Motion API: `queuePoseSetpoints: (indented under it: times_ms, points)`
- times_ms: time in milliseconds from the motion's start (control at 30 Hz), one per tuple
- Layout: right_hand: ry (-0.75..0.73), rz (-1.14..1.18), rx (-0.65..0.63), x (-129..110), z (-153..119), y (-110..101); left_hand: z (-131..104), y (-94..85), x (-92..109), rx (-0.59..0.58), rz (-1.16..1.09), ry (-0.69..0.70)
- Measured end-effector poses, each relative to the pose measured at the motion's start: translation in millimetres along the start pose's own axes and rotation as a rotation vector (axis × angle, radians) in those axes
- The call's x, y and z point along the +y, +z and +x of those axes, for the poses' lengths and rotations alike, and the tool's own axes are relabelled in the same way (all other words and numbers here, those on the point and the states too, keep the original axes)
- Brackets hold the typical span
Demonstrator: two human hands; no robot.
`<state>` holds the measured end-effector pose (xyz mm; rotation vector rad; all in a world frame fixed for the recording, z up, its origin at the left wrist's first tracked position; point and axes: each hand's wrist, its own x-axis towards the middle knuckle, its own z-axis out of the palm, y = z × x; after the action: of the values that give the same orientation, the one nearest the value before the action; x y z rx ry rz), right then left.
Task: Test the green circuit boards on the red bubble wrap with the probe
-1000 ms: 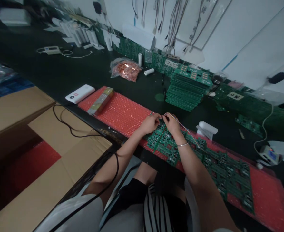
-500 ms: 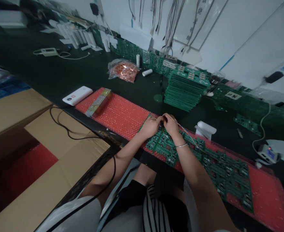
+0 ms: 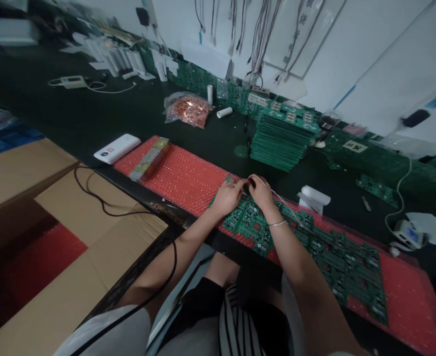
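My left hand [image 3: 228,198] and my right hand [image 3: 261,193] meet over the far edge of green circuit boards [image 3: 255,222] lying in a row. The fingers of my right hand are pinched on the end of a thin wire cable [image 3: 286,203], which loops over the hand and trails right across the boards. Close beside it, my left hand has its thumb and fingers pressed together at the same spot. What lies between the left fingertips is hidden. Red bubble wrap [image 3: 188,175] is spread beneath the boards.
A tall stack of green boards [image 3: 280,138] stands behind my hands. Further left are a bag of copper-coloured parts [image 3: 191,110], a long narrow box [image 3: 150,159] and a white power bank [image 3: 117,148]. An open cardboard box [image 3: 102,237] sits at the left, with a black cord [image 3: 110,212] across it.
Both hands stay together at the same place on the boards, with only slight finger movement. The whole view has shifted a little.
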<state>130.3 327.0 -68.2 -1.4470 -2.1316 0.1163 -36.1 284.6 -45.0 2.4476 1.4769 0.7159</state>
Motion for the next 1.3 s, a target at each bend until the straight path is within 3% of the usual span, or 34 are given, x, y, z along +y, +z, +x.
queuePoseSetpoints:
  times_ms: [167, 267, 367, 467, 567, 667, 833, 1300]
  points:
    - [0.001, 0.072, 0.039, -2, 3, -2, -13, -2.7, -4, -0.039, 0.025, 0.092]
    - [0.045, 0.134, 0.167, -9, 2, -20, -12, -6.7, -5, -0.058, -0.006, 0.076]
    - [0.096, 0.245, 0.264, -23, -10, -45, -10, -9.7, -8, -0.071, -0.184, 0.073]
    - [0.084, 0.322, 0.181, -45, -36, -58, -18, -11.5, -11, -0.014, -0.5, 0.029]
    - [0.021, 0.326, 0.084, -64, -64, -51, -38, -15.7, -8, 0.136, -0.682, -0.115]
    - [-0.028, 0.293, 0.049, -73, -80, -36, -66, -22.7, -3, 0.255, -0.648, -0.216]
    - [-0.077, 0.213, 0.015, -75, -83, -26, -102, -28.3, 2, 0.282, -0.525, -0.226]
    - [-0.113, 0.059, 0.013, -74, -77, -20, -111, -23.0, 6, 0.274, -0.458, -0.142]
